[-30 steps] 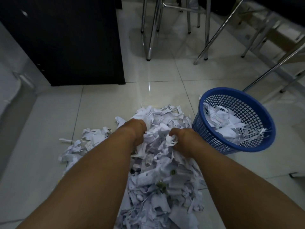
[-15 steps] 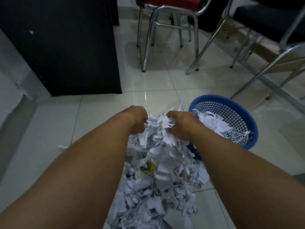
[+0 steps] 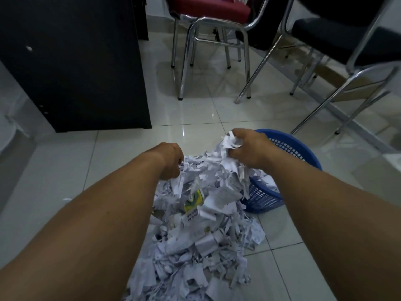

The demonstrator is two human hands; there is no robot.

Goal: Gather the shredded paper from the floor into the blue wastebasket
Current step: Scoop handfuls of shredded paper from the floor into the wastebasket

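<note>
Together, my hands were closed on one bundle of shredded paper [image 3: 208,170], lifted off the heap so I could carry it across. My right hand [image 3: 249,148] clutched a crumpled wad at the bundle's upper end, raised over the near rim of the blue wastebasket [image 3: 308,155], because that end had to clear the rim first. My left hand [image 3: 171,162] gripped the lower end from the other side, a little apart from the right, to keep the loose strips from sagging away; some trailed down regardless. Below my forearms most of the paper lay heaped on the tiled floor [image 3: 71,161], piled against the basket's side, so I judged the job far from done. Beyond stood a dark cabinet [image 3: 76,68] and a chrome-legged chair [image 3: 208,9].
</note>
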